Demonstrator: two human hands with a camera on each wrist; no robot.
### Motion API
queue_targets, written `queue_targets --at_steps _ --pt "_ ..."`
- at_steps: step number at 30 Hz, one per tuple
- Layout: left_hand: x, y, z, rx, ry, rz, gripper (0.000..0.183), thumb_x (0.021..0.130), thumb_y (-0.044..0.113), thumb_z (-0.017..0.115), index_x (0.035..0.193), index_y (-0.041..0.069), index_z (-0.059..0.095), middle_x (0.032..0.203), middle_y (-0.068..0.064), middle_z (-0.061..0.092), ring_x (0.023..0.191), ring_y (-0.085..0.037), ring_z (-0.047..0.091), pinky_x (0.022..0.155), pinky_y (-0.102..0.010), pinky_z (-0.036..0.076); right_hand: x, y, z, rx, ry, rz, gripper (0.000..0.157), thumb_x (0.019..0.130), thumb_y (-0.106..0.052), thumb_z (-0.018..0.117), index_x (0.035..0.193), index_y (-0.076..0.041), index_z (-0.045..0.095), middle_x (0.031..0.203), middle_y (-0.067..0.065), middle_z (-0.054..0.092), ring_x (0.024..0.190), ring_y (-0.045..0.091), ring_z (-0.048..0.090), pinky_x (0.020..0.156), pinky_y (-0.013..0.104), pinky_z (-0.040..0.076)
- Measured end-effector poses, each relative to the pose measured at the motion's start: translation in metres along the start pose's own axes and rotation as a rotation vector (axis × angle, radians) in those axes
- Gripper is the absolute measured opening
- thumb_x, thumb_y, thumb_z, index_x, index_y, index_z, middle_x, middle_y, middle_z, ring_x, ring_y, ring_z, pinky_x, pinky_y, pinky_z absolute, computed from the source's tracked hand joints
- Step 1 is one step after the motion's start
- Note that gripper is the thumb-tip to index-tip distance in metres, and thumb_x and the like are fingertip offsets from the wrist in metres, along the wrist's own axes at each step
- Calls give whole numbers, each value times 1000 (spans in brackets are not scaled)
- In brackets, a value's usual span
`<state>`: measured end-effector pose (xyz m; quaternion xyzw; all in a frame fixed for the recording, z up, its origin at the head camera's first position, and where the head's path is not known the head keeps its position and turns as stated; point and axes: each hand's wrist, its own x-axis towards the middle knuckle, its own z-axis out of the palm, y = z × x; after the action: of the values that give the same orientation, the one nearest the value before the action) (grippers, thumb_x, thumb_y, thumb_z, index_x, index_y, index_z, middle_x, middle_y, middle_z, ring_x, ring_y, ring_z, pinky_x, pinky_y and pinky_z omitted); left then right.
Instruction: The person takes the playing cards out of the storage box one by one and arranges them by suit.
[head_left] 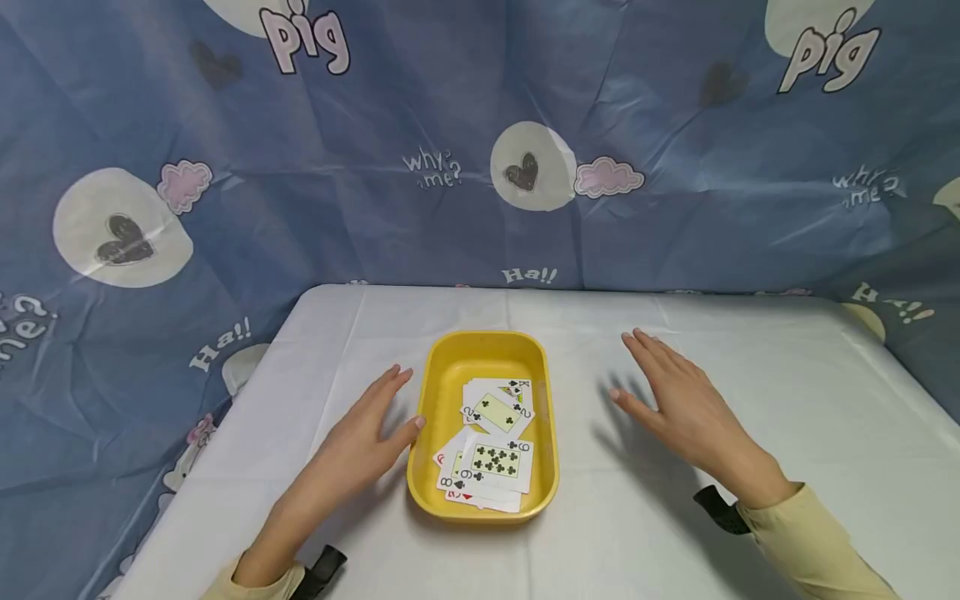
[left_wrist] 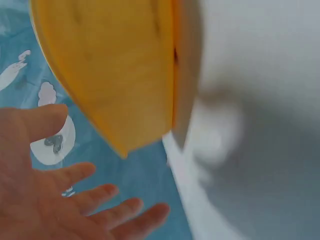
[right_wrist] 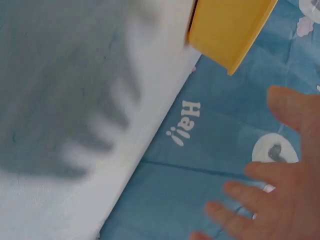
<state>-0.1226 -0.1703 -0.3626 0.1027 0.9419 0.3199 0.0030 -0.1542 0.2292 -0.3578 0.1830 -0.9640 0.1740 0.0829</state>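
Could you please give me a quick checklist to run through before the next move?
1. Tray upright on the table: ok.
2. Cards inside the tray: ok, all visible ones lie within its rim.
3. Cards stacked squarely: not ok, they overlap at differing angles.
4. Card count: cannot tell, some are partly covered.
5. Left hand free: ok, open beside the tray, holding nothing.
6. Right hand free: ok, open, apart from the tray.

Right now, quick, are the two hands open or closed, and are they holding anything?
Left hand: open, holding nothing, beside the yellow tray.
Right hand: open, holding nothing, above the white table.
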Motion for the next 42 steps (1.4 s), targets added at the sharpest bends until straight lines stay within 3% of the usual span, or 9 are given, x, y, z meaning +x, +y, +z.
queue_targets --at_steps 6,9,14,20,24,31,35,42 --pt "-6 4 10 -329 -98 -126 73 90 31 73 152 24 35 157 -6 29 138 -32 39 98 -47 48 8 -7 4 108 6 -126 74 96 -42 62 157 -23 25 160 4 24 144 29 27 111 55 27" --pt "-7 3 11 -475 -133 -158 75 86 29 77 149 28 37 155 -5 33 137 -32 40 98 -49 47 11 -12 6 157 -11 -169 74 95 -36 66 157 -28 25 160 0 24 143 25 28 110 53 31" --pt "-8 -3 11 -638 -192 -166 80 82 19 81 149 27 38 156 0 30 138 -28 38 107 -54 36 17 -19 11 199 -12 -230 69 96 -31 66 155 -23 32 158 1 29 142 25 31 110 52 33" --pt "-11 -6 12 -755 -223 -231 85 77 11 82 149 26 40 153 -1 37 138 -24 40 113 -61 19 23 -26 17 278 -15 -235 64 97 -31 64 153 -24 34 155 -4 33 141 19 33 110 47 35" --pt "-15 -7 17 -824 -209 -258 84 77 9 81 147 30 40 151 0 40 139 -22 39 113 -61 17 28 -31 21 366 -14 -257 61 97 -24 65 152 -22 37 153 -4 37 138 16 37 107 40 41" --pt "-16 -13 25 -955 -192 -208 79 83 0 71 150 24 36 156 6 28 140 -19 37 112 -44 31 32 -42 28 517 -58 -236 56 97 -23 65 148 -17 43 149 -4 43 132 13 44 102 36 45" --pt "-16 -15 27 -1046 -208 -212 75 87 -2 67 151 22 35 157 6 26 140 -20 36 106 -34 39 33 -47 31 560 -73 -238 52 97 -21 65 145 -21 46 145 -7 47 129 14 47 100 34 46" --pt "-13 -17 28 -1123 -200 -208 69 90 -1 63 150 21 37 157 4 26 140 -20 37 103 -28 42 41 -54 30 605 -95 -236 48 95 -13 67 140 -22 52 141 -6 52 126 12 50 98 33 48"
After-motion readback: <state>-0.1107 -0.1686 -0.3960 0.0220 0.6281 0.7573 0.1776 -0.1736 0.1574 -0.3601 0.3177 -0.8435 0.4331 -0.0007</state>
